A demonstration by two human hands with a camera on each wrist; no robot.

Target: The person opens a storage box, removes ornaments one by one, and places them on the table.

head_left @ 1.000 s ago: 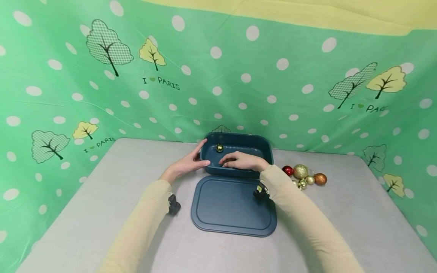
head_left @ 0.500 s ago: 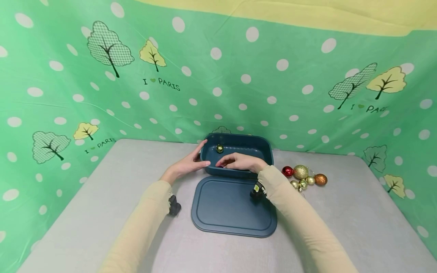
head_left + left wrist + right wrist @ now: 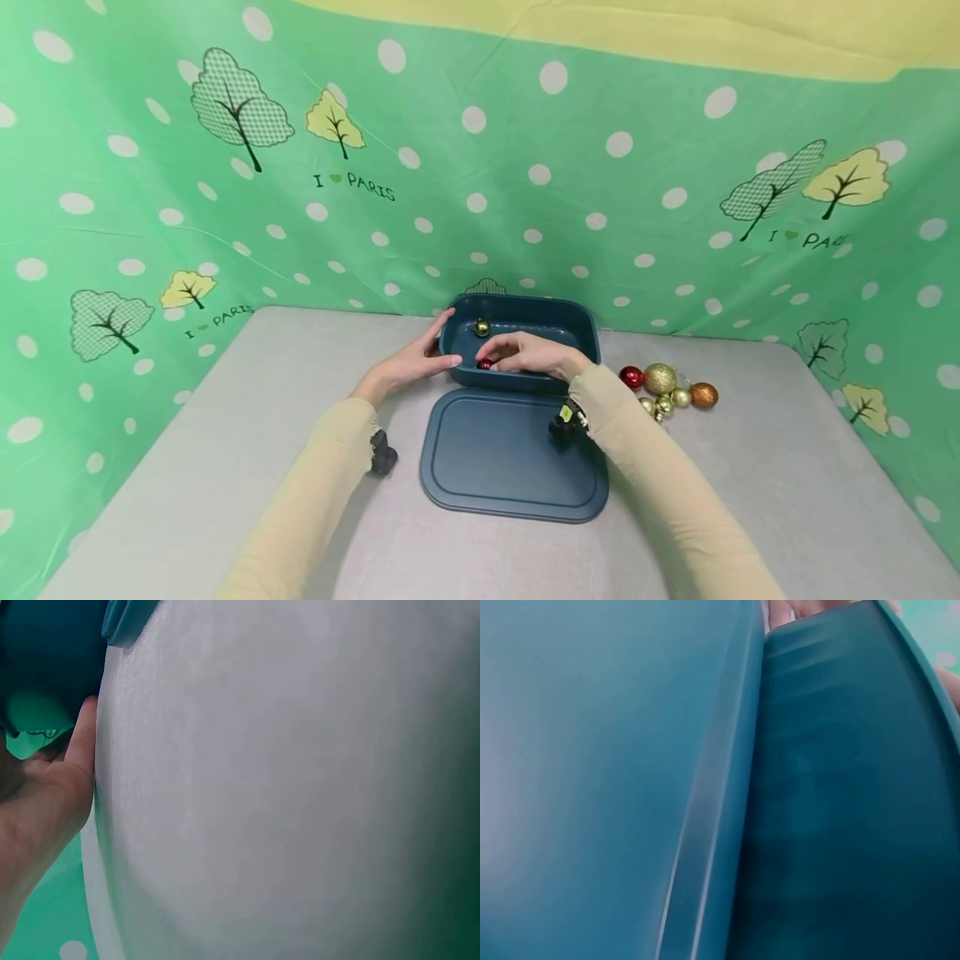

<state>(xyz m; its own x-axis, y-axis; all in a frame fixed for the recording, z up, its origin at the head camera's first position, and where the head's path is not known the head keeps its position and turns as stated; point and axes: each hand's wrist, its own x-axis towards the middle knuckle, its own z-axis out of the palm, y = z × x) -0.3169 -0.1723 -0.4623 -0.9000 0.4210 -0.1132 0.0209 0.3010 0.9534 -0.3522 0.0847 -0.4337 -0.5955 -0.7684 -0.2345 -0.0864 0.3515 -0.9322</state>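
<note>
A dark blue box [image 3: 570, 329] stands open at the table's far middle, and its lid [image 3: 513, 454] lies flat in front of it. My left hand [image 3: 416, 360] grips the box's left end, thumb on the near wall and fingers round the far corner. Bent fingers of my right hand [image 3: 528, 353] hover over the box's inside. A small red ball [image 3: 485, 364] sits just under those fingertips, apart from them. A small gold ball [image 3: 482, 327] lies by the far wall. The left wrist view shows my palm [image 3: 45, 795] beside the box [image 3: 45, 645].
A cluster of balls lies on the grey table [image 3: 225, 433] right of the box: red [image 3: 632, 377], large gold [image 3: 660, 377], small gold [image 3: 663, 405] and orange [image 3: 703, 394]. A green dotted cloth [image 3: 480, 208] walls the back and sides.
My right hand has risen a little out of the box, and the red ball now shows beneath its fingertips. My left hand and the box have stayed put.
</note>
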